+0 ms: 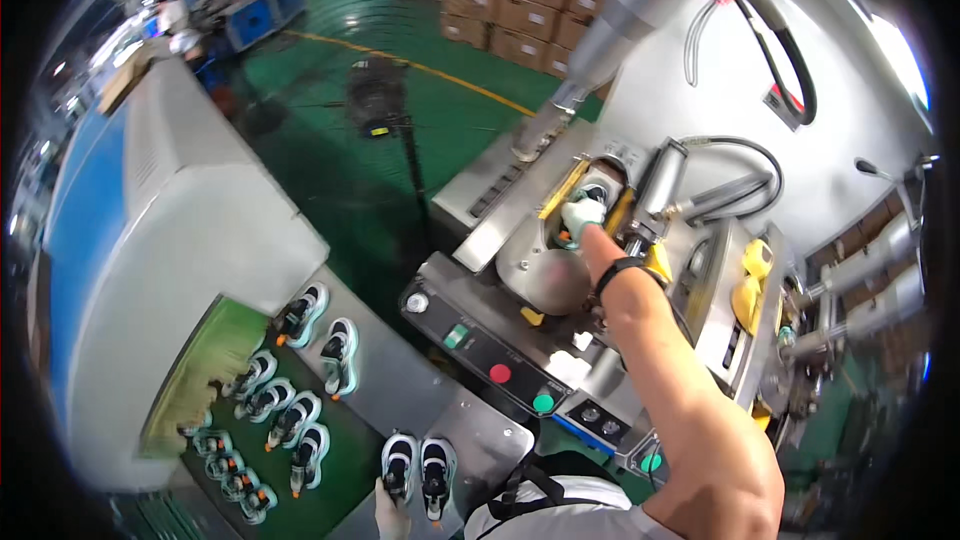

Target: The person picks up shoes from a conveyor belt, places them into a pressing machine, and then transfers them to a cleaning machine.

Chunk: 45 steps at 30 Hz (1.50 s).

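My right hand (583, 216), in a white glove, reaches into the open bay of a metal press (548, 280). Its fingers are closed on a dark sneaker (594, 192) with a pale sole lying in that bay; the hand covers part of the shoe. Low in the picture, my left hand (391, 516), also gloved, grips the near end of a black-and-white sneaker (399, 462). Some of its fingers are hidden by the shoe. Right beside that one, a matching sneaker (437, 470) rests on the metal ledge (480, 420).
Several sneakers (292, 418) sit on a green conveyor belt (335, 475) coming from a grey machine (200, 190). Two more stand on its edge. The press has a button panel (490, 355) in front and yellow pads (747, 290) to the right. Beyond are a fan (378, 100) and stacked cartons (530, 0).
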Motion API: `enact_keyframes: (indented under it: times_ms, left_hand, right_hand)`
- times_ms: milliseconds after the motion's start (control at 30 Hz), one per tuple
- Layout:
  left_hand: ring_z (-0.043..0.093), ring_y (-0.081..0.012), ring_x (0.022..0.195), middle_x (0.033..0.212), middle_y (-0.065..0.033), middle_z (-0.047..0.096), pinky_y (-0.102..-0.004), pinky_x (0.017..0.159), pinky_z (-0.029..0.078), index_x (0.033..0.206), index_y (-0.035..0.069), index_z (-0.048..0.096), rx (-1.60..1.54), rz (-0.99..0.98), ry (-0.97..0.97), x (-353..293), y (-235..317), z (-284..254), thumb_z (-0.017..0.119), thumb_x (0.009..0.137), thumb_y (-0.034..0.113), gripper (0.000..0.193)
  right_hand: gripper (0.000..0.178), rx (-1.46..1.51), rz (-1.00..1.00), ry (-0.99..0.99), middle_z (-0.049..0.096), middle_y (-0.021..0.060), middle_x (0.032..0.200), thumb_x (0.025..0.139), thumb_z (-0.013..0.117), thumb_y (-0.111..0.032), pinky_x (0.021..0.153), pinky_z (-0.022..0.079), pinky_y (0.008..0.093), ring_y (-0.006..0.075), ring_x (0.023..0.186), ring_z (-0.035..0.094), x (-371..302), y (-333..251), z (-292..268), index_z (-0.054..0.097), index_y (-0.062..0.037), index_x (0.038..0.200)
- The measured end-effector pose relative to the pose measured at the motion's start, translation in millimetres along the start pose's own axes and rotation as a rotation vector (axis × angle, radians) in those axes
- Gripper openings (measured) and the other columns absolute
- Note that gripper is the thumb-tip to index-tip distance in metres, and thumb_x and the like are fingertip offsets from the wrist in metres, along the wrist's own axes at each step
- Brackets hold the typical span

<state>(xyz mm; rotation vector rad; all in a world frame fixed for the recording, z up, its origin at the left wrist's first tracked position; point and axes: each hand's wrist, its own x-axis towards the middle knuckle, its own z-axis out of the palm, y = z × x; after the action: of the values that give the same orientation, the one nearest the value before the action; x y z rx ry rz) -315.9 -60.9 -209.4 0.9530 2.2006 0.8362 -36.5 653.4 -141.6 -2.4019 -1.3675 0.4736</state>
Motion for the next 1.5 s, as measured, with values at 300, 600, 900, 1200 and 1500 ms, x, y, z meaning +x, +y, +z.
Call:
enact_keyframes:
  times_ms: [300,600,900,1200,1500]
  left_hand:
    - [0.058,-0.0472,0.112,0.124,-0.0302,0.058,-0.0483,0.094,0.048,0.152,0.005,0.021,0.155,-0.222,-0.177,3.1,-14.2,-14.6,0.059,0.091,0.009,0.073]
    - [0.055,-0.0469,0.118,0.128,-0.0299,0.054,-0.0482,0.098,0.046,0.145,0.004,0.03,-0.138,0.089,-0.162,25.2,-11.0,-14.3,0.062,0.089,0.011,0.065]
    - [0.05,-0.0423,0.122,0.13,-0.0242,0.05,-0.044,0.103,0.042,0.135,0.0,0.039,-0.122,0.216,0.009,28.4,-50.0,26.5,0.078,0.074,0.011,0.073]
    - [0.052,-0.039,0.122,0.134,-0.0241,0.048,-0.0415,0.103,0.043,0.141,-0.001,0.035,-0.3,0.071,-0.179,50.3,-86.5,11.1,0.074,0.079,0.012,0.074]
    - [0.045,-0.0386,0.132,0.141,-0.0303,0.046,-0.0408,0.112,0.035,0.144,-0.014,0.028,-0.014,0.33,-0.81,-1.7,81.6,58.8,0.074,0.085,0.034,0.089]
  right_hand:
    - [0.068,0.688,-0.667,-0.156,0.059,0.0266,0.124,0.089,0.065,-0.034,0.089,0.05,0.0376,0.0303,0.099,0.064,-226.6,-15.9,-89.2,0.043,0.0116,0.134]
    - [0.088,-0.248,-1.141,-0.123,0.024,0.0363,0.151,0.078,0.069,-0.011,0.119,0.015,0.0538,0.0509,0.143,0.022,-370.1,248.9,-24.6,0.02,0.0109,0.148]
    - [0.094,0.176,-0.642,-0.55,0.035,0.0338,0.148,0.08,0.074,-0.036,0.118,0.025,0.0467,0.0456,0.142,0.029,-536.8,264.4,48.9,0.027,0.007,0.149]
    - [0.072,0.388,-0.174,-0.574,0.056,0.0233,0.122,0.075,0.074,-0.016,0.102,0.045,0.0406,0.0341,0.117,0.056,-654.6,202.0,90.4,0.042,0.0008,0.137]
    - [0.073,0.846,0.308,-0.252,0.064,0.0157,0.113,0.077,0.081,-0.029,0.086,0.052,0.0319,0.0205,0.098,0.064,-611.3,349.6,-66.7,0.046,0.0048,0.131]
